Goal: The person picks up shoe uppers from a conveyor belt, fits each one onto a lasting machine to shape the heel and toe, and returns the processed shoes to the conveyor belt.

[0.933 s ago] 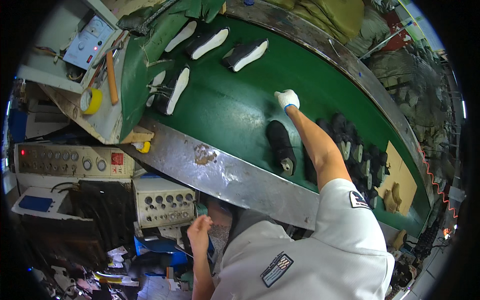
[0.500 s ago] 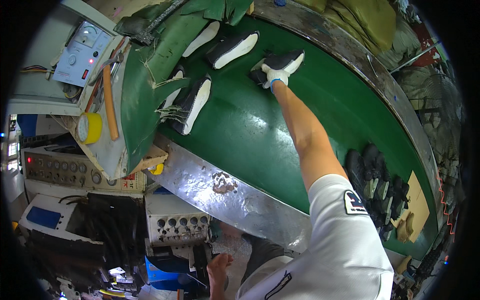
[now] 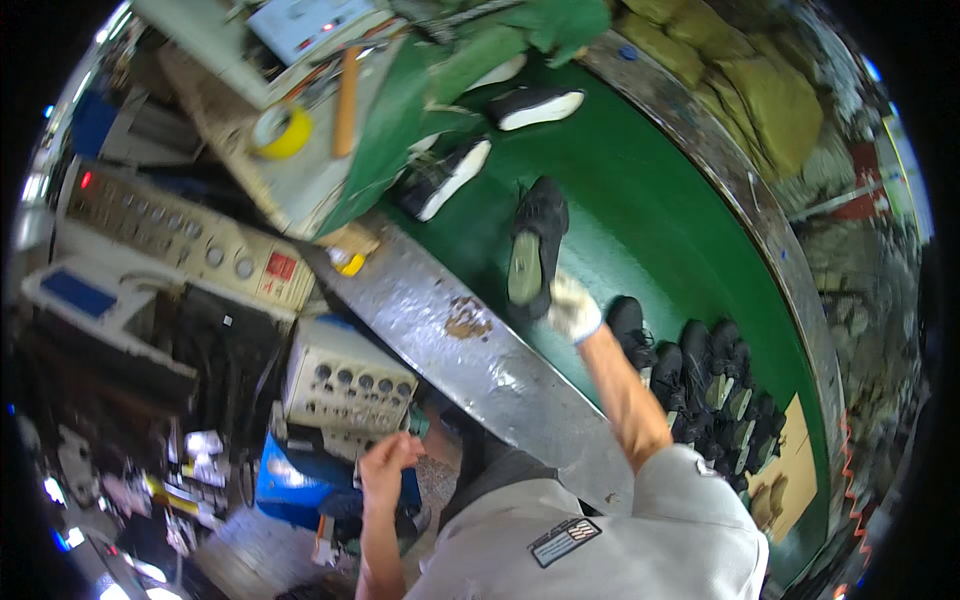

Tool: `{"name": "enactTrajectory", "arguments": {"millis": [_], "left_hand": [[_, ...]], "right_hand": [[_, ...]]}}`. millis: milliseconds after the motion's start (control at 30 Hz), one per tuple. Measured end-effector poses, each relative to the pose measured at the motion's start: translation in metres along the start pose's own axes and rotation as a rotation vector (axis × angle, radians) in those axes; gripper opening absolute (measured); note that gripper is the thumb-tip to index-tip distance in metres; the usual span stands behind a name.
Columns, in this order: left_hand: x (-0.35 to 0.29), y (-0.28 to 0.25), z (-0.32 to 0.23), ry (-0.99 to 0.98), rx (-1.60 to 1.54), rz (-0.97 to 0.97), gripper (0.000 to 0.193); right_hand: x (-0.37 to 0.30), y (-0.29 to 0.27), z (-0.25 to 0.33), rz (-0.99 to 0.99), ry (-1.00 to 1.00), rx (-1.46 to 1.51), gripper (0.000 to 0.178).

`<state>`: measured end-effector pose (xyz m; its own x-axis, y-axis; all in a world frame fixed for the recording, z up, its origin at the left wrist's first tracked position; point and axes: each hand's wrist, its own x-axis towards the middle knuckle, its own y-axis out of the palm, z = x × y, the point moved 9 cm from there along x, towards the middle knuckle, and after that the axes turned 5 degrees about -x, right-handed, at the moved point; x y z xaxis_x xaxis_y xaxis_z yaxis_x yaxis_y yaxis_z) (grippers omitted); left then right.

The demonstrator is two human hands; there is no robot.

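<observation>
My right hand [image 3: 573,308], in a white knit glove, is closed on the heel end of a black shoe [image 3: 541,215] above the green conveyor belt [image 3: 640,200]. The shoe shows its upper, laces and a pale green shoe last [image 3: 524,268] in its opening, toe pointing away from me. My bare left hand [image 3: 388,465] hangs at the lower middle, off the belt, its fingers curled with nothing visible in them. At the belt's far left end, a black shoe [image 3: 537,106] and another black shoe [image 3: 447,178] lie on their sides with white soles showing.
Several black shoes [image 3: 715,370] with lasts stand grouped at the right, beside a cardboard sheet [image 3: 790,475]. A metal rim [image 3: 480,335] edges the belt on my side. Left are yellow tape [image 3: 284,132], a wooden-handled hammer [image 3: 346,100] and a control box [image 3: 345,385].
My right hand has drawn nearer with a shoe, now upper side up instead of white sole showing. My left hand has risen slightly, and the head view has shifted.
</observation>
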<state>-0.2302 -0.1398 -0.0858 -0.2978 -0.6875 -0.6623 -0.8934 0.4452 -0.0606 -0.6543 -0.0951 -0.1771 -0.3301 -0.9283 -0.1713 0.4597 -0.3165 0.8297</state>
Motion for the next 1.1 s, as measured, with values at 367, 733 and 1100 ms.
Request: {"name": "enactTrajectory", "arguments": {"millis": [367, 733, 1100], "left_hand": [[-0.037, -0.157, -0.121, 0.323, -0.299, -0.197, 0.047], [-0.097, -0.360, -0.023, 0.335, -0.636, -0.497, 0.024], [-0.145, -0.437, -0.026, 0.664, -0.864, -0.881, 0.052]], "right_hand": [[-0.087, 0.328, -0.238, -0.057, 0.656, 0.255, 0.036], [-0.109, 0.449, -0.382, 0.259, 0.802, -0.319, 0.038], [-0.070, 0.505, -0.475, 0.332, 0.559, -0.303, 0.051]]}}
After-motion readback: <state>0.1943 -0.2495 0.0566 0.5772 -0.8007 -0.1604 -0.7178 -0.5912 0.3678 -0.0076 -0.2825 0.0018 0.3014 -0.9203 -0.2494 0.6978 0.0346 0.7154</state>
